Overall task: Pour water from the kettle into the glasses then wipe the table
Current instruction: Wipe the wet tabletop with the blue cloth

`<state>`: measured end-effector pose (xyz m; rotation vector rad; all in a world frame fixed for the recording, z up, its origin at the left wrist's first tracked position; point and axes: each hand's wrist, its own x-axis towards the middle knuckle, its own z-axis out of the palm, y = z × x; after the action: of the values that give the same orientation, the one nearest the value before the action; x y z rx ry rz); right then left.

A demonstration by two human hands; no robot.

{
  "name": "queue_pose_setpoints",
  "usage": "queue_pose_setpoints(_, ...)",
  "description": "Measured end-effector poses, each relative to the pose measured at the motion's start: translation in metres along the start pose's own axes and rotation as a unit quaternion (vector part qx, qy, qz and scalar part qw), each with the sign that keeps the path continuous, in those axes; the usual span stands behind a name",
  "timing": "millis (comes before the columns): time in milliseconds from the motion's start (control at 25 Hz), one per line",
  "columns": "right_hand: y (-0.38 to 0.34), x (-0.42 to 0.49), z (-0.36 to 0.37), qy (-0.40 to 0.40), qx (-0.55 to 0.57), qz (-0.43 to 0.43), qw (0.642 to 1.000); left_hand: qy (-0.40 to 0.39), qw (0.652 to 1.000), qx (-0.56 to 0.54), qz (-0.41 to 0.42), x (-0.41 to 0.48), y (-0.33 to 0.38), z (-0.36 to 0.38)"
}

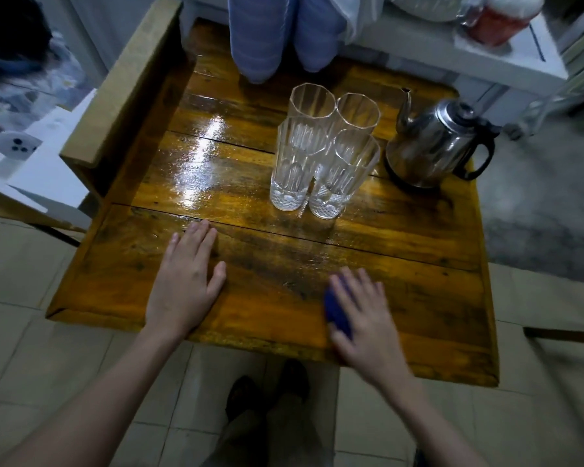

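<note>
Pressing blue cloth (337, 313), right hand (368, 320) flat.

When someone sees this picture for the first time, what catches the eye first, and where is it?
Four tall clear glasses stand clustered at the middle of the glossy wooden table, with a shiny steel kettle just to their right. Near the front edge, the right hand presses a blue cloth onto the wood, while the left hand lies flat to its left.
</note>
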<state>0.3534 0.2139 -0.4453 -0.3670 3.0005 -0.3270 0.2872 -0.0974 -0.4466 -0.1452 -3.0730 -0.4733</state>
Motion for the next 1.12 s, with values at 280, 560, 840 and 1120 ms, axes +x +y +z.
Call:
queue_pose_setpoints(280, 0.047, 0.056, -0.017, 0.064, 0.034, 0.261, 0.963, 0.003, 1.000, 0.014, 0.005, 0.000, -0.002, 0.002)
queue_pose_setpoints(560, -0.091, 0.061, 0.017, 0.009, 0.025, -0.021, 0.999, 0.004, 1.000, 0.020, 0.010, -0.001, -0.002, 0.002)
queue_pose_setpoints(840, -0.009, -0.001, 0.006, 0.000, 0.026, 0.014, 1.000, 0.008, 0.993, 0.088, 0.079, -0.005, 0.015, -0.002)
queue_pose_setpoints(1120, 0.117, 0.010, -0.035, 0.037, 0.048, 0.283, 0.957, -0.036, 0.987, 0.025, 0.157, 0.005, 0.088, 0.026)
